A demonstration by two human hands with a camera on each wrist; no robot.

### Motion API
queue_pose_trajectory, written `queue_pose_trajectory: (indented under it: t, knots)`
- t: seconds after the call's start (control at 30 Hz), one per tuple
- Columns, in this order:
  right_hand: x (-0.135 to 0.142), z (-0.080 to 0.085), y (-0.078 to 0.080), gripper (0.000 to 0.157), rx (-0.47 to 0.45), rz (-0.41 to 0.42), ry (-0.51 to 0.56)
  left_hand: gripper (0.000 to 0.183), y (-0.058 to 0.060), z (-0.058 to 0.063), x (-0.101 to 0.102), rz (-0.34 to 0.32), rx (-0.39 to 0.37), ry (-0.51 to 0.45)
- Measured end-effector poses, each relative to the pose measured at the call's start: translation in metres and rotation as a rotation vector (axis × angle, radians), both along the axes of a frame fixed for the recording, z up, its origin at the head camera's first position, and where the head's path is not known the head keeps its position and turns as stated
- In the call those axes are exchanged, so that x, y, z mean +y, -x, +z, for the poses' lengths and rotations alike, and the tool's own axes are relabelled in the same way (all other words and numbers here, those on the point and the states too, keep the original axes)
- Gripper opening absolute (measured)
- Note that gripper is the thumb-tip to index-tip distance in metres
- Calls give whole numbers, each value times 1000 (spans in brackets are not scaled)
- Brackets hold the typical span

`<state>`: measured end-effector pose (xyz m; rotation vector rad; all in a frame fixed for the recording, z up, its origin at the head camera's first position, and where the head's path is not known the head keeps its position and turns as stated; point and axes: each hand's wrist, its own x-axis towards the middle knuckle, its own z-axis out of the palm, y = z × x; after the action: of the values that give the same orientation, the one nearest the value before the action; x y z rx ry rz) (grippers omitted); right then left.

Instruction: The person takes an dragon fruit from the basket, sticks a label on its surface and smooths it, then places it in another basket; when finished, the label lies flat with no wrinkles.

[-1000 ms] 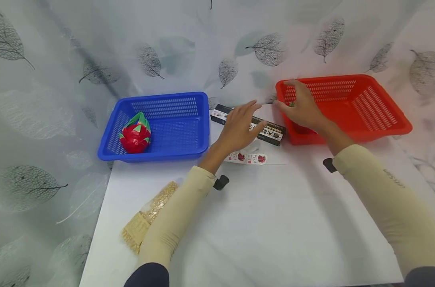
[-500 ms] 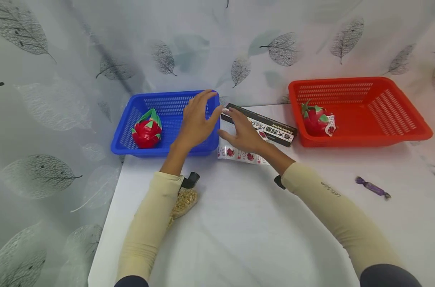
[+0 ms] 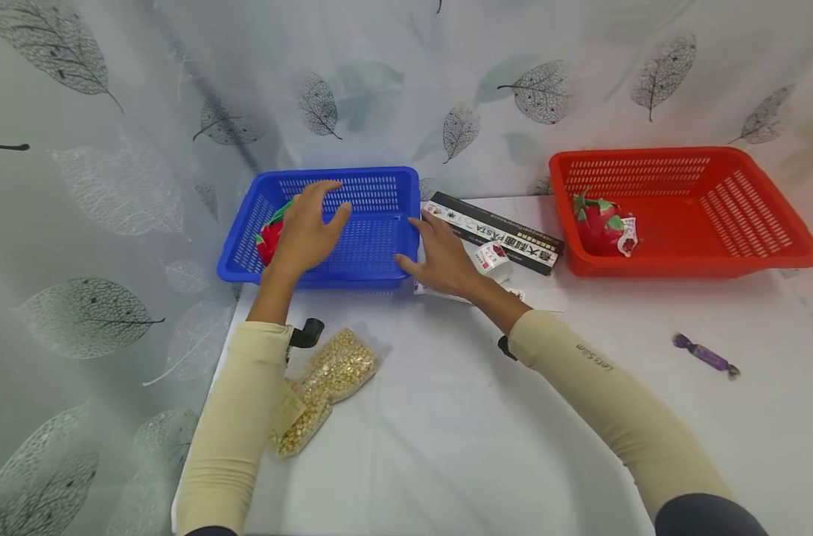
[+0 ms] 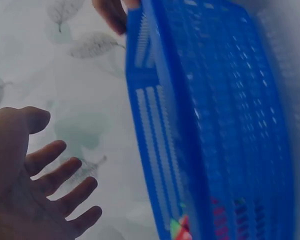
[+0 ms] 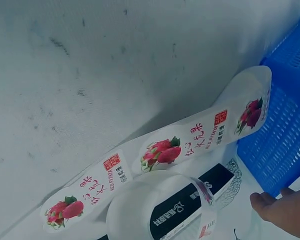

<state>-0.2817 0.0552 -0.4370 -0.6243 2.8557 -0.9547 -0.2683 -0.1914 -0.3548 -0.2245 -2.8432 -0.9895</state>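
Over the left part of the blue basket hovers my left hand, thumb and fingers spread, holding nothing. It partly covers a red dragon fruit with green leaf tips. My right hand is at the basket's right rim, fingertips and thumb lying over or against it; firm contact is hard to tell. In the right wrist view, a roll of dragon fruit stickers has its printed strip unrolled towards the basket. Another dragon fruit, bearing a label, sits in the red basket.
Behind the sticker roll lies a black and white pasta box. A clear bag of yellowish kernels rests near my left forearm. At the right is a purple wrapped candy on the white table. A leaf-print curtain hangs behind.
My right hand has come left from the red basket to the blue basket's right rim, uncovering the labelled dragon fruit. My left hand has shifted left over the blue basket. The head view has turned slightly.
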Motion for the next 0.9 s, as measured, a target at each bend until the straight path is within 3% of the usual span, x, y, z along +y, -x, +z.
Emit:
queue_pose_trajectory:
  t: [0.47, 0.73, 0.9]
  knots:
    - [-2, -8, 1, 82, 15, -43, -8, 64, 21, -34, -69, 146, -180, 170]
    - [-5, -13, 1, 82, 26, -47, 16, 78, 26, -52, -87, 195, -314, 245]
    - [-6, -12, 1, 82, 33, -49, 8, 77, 28, -57, -92, 213, -347, 216]
